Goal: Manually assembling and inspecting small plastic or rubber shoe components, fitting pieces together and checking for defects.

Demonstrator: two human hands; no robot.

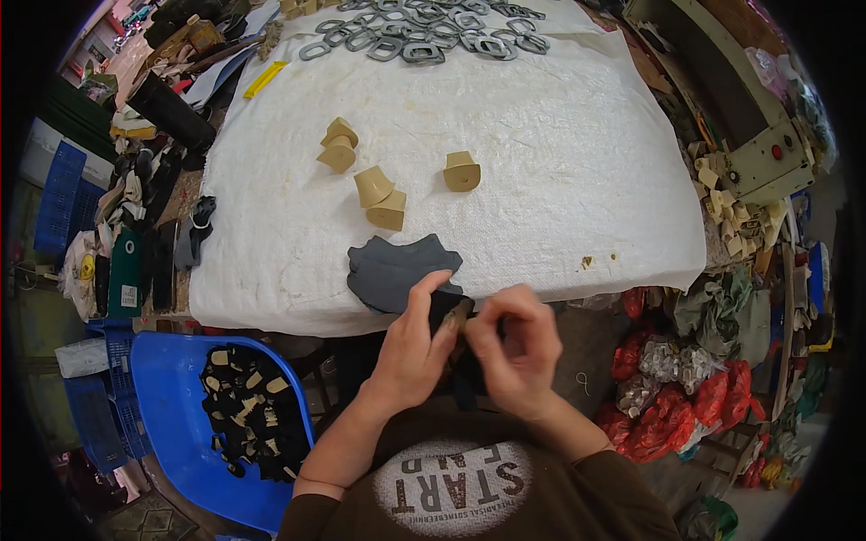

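Observation:
My left hand (410, 347) grips a small dark piece of material (439, 309) at the table's near edge, its index finger reaching up over a stack of dark grey cut pieces (390, 270). Close beside it, my right hand (519, 347) is curled, thumb and fingers pinched at the same dark material. A brownish bit shows between the hands, but the fingers hide most of what is held. Beyond the stack, several beige shoe heels stand or lie on the white sheet, among them a single heel (462, 172) to the right and a pair (382, 198) nearer the stack.
Many grey rings (424, 52) lie at the table's far end, near a yellow strip (264, 80). A blue basin (162, 397) at lower left holds black-and-beige pieces. Red bags (663, 419) sit lower right. More beige heels (735, 216) pile below a machine box (771, 162).

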